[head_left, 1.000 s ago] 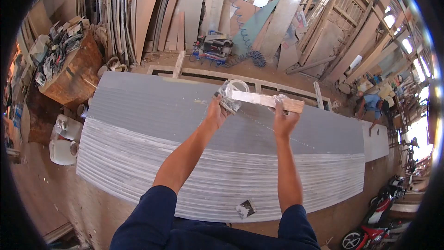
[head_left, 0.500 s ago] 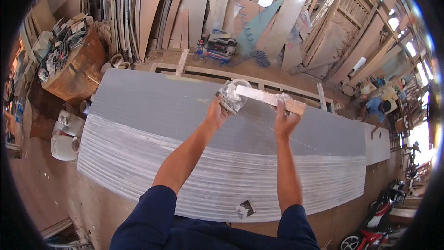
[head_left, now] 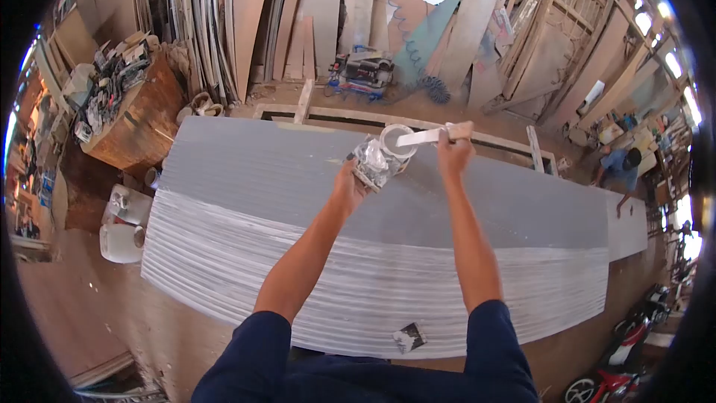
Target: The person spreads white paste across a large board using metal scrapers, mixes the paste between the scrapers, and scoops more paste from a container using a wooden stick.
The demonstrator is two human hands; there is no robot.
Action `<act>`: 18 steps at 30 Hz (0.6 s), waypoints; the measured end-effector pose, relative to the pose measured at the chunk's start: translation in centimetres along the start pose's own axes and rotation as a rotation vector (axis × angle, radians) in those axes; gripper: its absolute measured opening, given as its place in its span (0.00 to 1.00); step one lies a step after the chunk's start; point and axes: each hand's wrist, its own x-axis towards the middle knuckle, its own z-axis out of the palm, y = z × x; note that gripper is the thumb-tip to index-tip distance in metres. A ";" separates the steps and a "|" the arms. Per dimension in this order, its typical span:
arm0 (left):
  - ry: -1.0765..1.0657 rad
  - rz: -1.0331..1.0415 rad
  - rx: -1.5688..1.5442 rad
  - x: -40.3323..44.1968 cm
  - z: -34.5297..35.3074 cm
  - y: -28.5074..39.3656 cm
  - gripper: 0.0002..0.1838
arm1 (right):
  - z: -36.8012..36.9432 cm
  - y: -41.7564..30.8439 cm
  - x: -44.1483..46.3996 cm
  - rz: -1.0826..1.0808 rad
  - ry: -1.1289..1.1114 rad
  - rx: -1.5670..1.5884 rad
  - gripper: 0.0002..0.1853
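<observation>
My left hand (head_left: 349, 185) is closed on the near edge of a flat piece smeared with white paste (head_left: 373, 163). Touching or just behind it is a round, pale-rimmed tub (head_left: 397, 128); I cannot tell whether the hand bears its weight. My right hand (head_left: 455, 152) grips the thick end of a wooden stick (head_left: 426, 136), whose white-coated tip is at the tub's mouth. Under both hands lies a long panel (head_left: 477, 209), smooth grey on the far part and streaked white with ridges on the near part. A small dark square plate with white paste (head_left: 409, 337) rests near its front edge.
White plastic jugs (head_left: 121, 242) stand off the panel's left end. An air compressor (head_left: 362, 73) and leaning boards (head_left: 257, 22) are beyond it. At the far right another person (head_left: 619, 168) reaches over a pale board. A red motorcycle (head_left: 611, 380) is at lower right.
The stick now points more steeply into the tub, and my right hand has risen slightly. The tub's round mouth shows more openly. The whole view has shifted a little.
</observation>
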 end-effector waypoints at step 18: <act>-0.169 -0.101 -0.236 -28.2 -7.9 -4.0 0.39 | -31.8 -5.8 -39.5 0.701 -0.948 -0.356 0.46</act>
